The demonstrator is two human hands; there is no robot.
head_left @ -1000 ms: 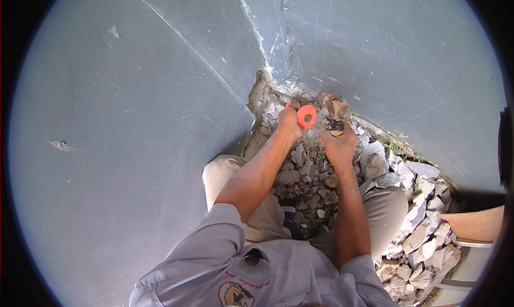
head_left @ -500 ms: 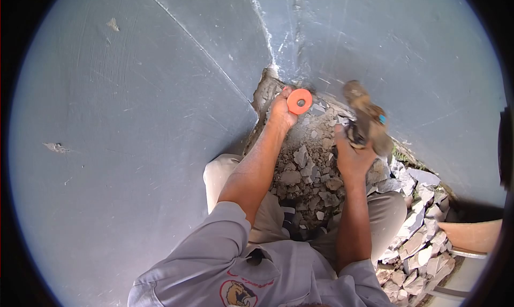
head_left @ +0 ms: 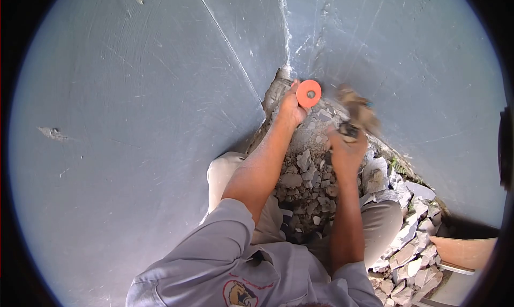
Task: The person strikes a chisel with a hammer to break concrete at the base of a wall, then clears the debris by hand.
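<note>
My left hand [head_left: 292, 108] is closed around a chisel with a round orange hand guard [head_left: 303, 99]. The grey struck end shows in the middle of the disc, while the blade is hidden below. In my right hand [head_left: 349, 153] is a hammer [head_left: 361, 114] with a brownish, dusty head, smeared by motion. The head is to the right of the orange guard and apart from it. Under both hands lies broken rubble [head_left: 305, 170] in a chipped-out corner at the base of the wall.
Grey painted walls [head_left: 134, 146] rise to the left and ahead, with cracks meeting at the corner. Larger broken chunks [head_left: 412, 253] are heaped on the right beside a brownish container [head_left: 466, 249]. My bent knees [head_left: 383, 226] flank the rubble.
The camera view has shifted a little. The hammer has moved left toward the orange guard, together with my right hand. My left hand keeps its hold on the chisel.
</note>
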